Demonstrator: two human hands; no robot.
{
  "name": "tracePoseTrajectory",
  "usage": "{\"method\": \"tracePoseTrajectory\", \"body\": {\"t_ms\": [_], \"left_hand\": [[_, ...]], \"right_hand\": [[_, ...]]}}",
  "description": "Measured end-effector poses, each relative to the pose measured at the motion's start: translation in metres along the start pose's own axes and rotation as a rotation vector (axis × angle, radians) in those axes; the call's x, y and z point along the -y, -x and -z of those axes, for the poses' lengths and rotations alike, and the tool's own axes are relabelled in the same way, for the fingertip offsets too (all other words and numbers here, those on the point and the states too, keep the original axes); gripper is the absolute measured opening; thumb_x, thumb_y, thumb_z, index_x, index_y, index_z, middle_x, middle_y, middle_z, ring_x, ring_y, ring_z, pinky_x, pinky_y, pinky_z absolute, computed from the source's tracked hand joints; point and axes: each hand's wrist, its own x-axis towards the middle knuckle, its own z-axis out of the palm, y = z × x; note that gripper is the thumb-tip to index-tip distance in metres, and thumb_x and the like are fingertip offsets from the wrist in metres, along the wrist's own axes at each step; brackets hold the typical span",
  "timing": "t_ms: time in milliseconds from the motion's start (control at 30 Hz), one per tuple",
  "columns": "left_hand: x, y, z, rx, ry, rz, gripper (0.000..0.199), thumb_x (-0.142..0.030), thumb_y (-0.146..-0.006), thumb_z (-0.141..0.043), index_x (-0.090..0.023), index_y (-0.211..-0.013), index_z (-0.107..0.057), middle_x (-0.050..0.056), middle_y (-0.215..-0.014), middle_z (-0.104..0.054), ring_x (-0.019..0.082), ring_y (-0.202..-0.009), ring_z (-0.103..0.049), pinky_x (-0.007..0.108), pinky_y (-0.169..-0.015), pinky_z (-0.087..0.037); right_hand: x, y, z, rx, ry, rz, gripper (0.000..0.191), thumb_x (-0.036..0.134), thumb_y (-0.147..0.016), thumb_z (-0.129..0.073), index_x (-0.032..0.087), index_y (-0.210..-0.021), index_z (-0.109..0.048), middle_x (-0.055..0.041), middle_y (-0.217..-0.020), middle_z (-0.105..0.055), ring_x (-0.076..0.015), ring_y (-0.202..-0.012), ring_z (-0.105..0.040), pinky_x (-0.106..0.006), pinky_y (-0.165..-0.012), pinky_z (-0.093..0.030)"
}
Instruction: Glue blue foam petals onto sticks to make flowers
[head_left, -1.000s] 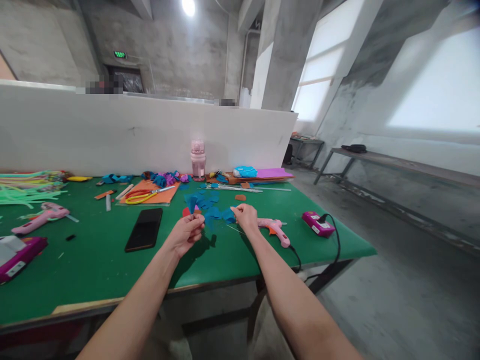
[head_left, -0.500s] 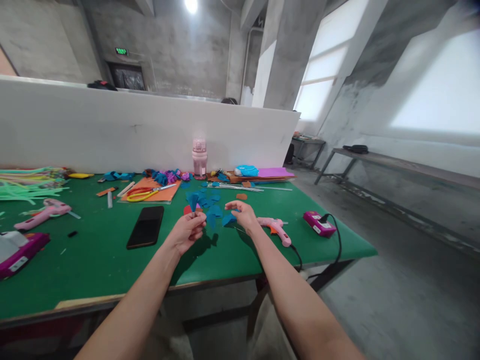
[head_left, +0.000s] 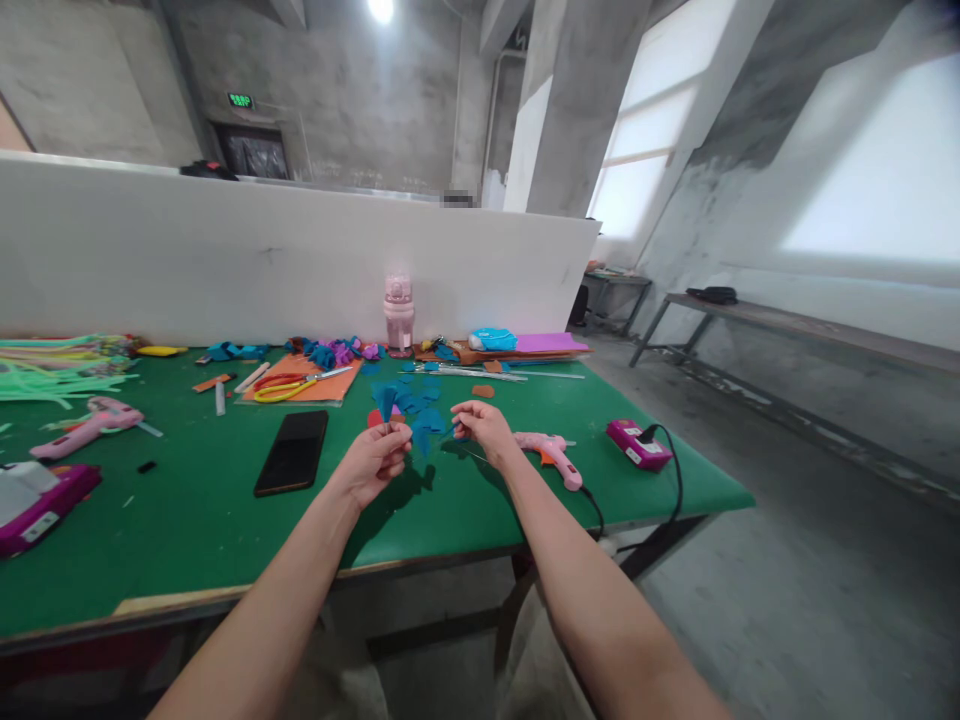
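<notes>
My left hand [head_left: 377,458] is closed in a pinch on a small blue folded piece [head_left: 385,402] that looks like felt or paper; it stands up from the fingertips. To its right, my right hand [head_left: 480,428] has thumb and fingers together on another blue piece [head_left: 451,432], seen nearly edge-on and partly hidden. A thin wire [head_left: 474,455] runs just below the right hand. Between and beyond the hands lie several loose blue pieces [head_left: 427,420] and a red piece [head_left: 374,418]. Close to my right wrist rests a pink glue gun [head_left: 551,452].
A black phone [head_left: 291,453] lies left of my hands, with scissors [head_left: 289,390] on an orange sheet [head_left: 330,388] behind it. Farther back stand a pink bottle [head_left: 399,318] and a white partition [head_left: 300,250]. A purple box [head_left: 639,444] with a cable sits at the right.
My right fingers have closed on a blue piece that lay flatter beneath them, and it now shows nearly edge-on. My left hand stays almost still with its blue piece.
</notes>
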Motion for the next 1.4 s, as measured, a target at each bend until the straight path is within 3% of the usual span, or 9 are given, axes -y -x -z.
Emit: {"method": "tracePoseTrajectory", "body": {"t_ms": [400,667,900,1067,1133,1200,1267,1333,1400], "left_hand": [[0.002,-0.002,0.003,0.016,-0.017,-0.004,0.025,-0.022,-0.062,-0.072,-0.013,-0.07,-0.05,-0.005,-0.053,-0.051,-0.002,-0.033,-0.022,0.014,-0.032,-0.012],[0.002,-0.002,0.004,0.023,-0.016,-0.001,0.024,-0.022,-0.062,-0.072,-0.013,-0.069,-0.051,-0.005,-0.053,-0.052,-0.002,-0.033,-0.022,0.013,-0.032,-0.013],[-0.002,0.001,0.001,0.031,-0.028,-0.02,0.025,-0.023,-0.062,-0.072,-0.014,-0.07,-0.051,-0.005,-0.054,-0.051,-0.002,-0.033,-0.022,0.013,-0.033,-0.013],[-0.012,0.007,0.003,0.098,0.009,-0.017,0.024,-0.022,-0.064,-0.071,-0.015,-0.07,-0.049,-0.011,-0.045,-0.033,-0.001,-0.034,-0.018,0.013,-0.032,-0.01],[-0.015,0.009,0.005,0.125,0.022,-0.019,0.023,-0.021,-0.065,-0.07,-0.016,-0.07,-0.049,-0.012,-0.044,-0.025,0.0,-0.034,-0.015,0.012,-0.032,-0.01],[-0.017,0.01,0.007,0.152,0.026,-0.019,0.021,-0.021,-0.066,-0.069,-0.016,-0.07,-0.049,-0.012,-0.044,-0.022,0.001,-0.034,-0.013,0.012,-0.032,-0.009],[-0.018,0.012,0.008,0.189,0.019,-0.009,0.019,-0.021,-0.068,-0.068,-0.017,-0.072,-0.05,-0.012,-0.044,-0.021,0.001,-0.035,-0.012,0.012,-0.032,-0.009],[-0.018,0.013,0.007,0.23,0.004,0.004,0.018,-0.021,-0.068,-0.068,-0.017,-0.074,-0.051,-0.012,-0.044,-0.02,0.001,-0.035,-0.011,0.012,-0.032,-0.01],[-0.017,0.015,0.005,0.26,-0.02,0.022,0.019,-0.021,-0.067,-0.068,-0.017,-0.074,-0.052,-0.012,-0.044,-0.02,0.001,-0.035,-0.013,0.012,-0.033,-0.01]], "right_hand": [[-0.001,-0.005,0.001,-0.044,-0.081,-0.019,0.016,0.031,-0.07,-0.058,0.015,-0.069,-0.059,-0.0018,-0.062,-0.059,-0.0106,-0.051,-0.057,-0.027,-0.055,-0.05],[0.003,-0.001,0.001,-0.114,0.106,0.029,0.018,0.029,-0.077,-0.049,0.017,-0.079,-0.062,-0.0042,-0.076,-0.066,-0.0096,-0.048,-0.057,-0.023,-0.048,-0.046],[0.005,0.003,0.003,-0.193,0.375,0.108,0.017,0.026,-0.067,-0.06,0.019,-0.051,-0.062,0.0051,-0.041,-0.054,-0.0062,-0.032,-0.041,-0.021,-0.045,-0.036],[0.012,0.013,-0.007,-0.21,0.386,0.118,0.019,0.037,-0.06,-0.068,0.019,-0.057,-0.062,0.0054,-0.044,-0.055,-0.0071,-0.034,-0.041,-0.02,-0.039,-0.032],[0.016,0.02,-0.012,-0.125,0.35,0.105,0.022,0.04,-0.064,-0.064,0.018,-0.064,-0.064,0.0028,-0.054,-0.061,-0.0069,-0.035,-0.041,-0.02,-0.038,-0.032],[0.019,0.027,-0.015,0.007,0.339,0.112,0.021,0.038,-0.073,-0.057,0.02,-0.077,-0.068,-0.0009,-0.072,-0.067,-0.0083,-0.041,-0.047,-0.022,-0.043,-0.037],[0.023,0.034,-0.015,0.055,0.414,0.217,0.019,0.029,-0.075,-0.056,0.024,-0.088,-0.068,-0.0031,-0.094,-0.066,-0.0124,-0.061,-0.058,-0.026,-0.059,-0.045],[0.027,0.041,-0.013,-0.027,0.533,0.341,0.013,0.023,-0.071,-0.061,0.024,-0.08,-0.07,-0.0042,-0.104,-0.062,-0.0175,-0.088,-0.057,-0.032,-0.081,-0.042],[0.033,0.048,-0.01,-0.088,0.553,0.368,0.006,0.024,-0.068,-0.064,0.023,-0.071,-0.07,-0.005,-0.103,-0.061,-0.0202,-0.1,-0.052,-0.035,-0.092,-0.036]]}}
